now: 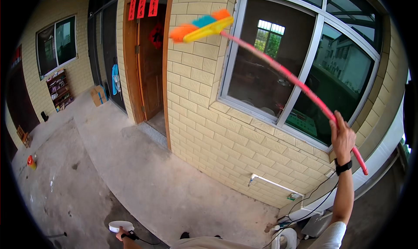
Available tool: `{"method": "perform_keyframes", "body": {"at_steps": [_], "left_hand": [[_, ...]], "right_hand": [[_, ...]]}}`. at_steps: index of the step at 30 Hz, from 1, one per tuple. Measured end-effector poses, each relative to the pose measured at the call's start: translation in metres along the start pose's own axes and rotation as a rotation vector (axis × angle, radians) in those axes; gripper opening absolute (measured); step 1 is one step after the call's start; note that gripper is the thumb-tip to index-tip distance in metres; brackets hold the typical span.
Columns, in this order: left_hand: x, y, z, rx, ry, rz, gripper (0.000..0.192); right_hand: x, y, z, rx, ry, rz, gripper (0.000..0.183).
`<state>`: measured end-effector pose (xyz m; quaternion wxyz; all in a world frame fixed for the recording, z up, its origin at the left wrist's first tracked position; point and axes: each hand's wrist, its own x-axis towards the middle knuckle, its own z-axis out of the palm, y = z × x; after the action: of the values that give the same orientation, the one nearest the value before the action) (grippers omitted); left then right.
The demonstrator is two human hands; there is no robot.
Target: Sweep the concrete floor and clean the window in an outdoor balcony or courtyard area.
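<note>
My right hand [343, 138] is raised at the right, its fingers wrapped around the long pinkish-red handle [277, 66] of a broom. The broom is lifted in front of the wall and window, its yellow head [209, 29] at the upper left end. Orange and blue bristles [183, 32] point upward and look slightly blurred. Low at the bottom left, my left hand [120, 233] grips a white round object [120, 226], whose kind I cannot make out. Both wrists wear black bands.
A sliding window [277, 115] fills the upper right of the tiled wall [196, 118]. Left of it stands a wooden door [150, 73], ajar. A white pipe with a tap [271, 181] juts out low. Farther off are a cardboard box [98, 95] and a shoe rack [60, 90].
</note>
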<state>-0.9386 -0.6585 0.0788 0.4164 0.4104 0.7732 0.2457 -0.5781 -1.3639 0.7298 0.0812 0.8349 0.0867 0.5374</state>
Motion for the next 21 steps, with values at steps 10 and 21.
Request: {"method": "perform_keyframes", "body": {"at_steps": [10,21], "left_hand": [[0.048,-0.032,-0.010,-0.058,-0.074,-0.210,0.060],[0.014,0.010,-0.026,0.013,0.083,-0.137,0.060]], "right_hand": [[0.108,-0.036,0.038,-0.173,0.026,-0.064,0.033],[-0.035,-0.025,0.014,-0.189,-0.247,-0.154,0.030]]}}
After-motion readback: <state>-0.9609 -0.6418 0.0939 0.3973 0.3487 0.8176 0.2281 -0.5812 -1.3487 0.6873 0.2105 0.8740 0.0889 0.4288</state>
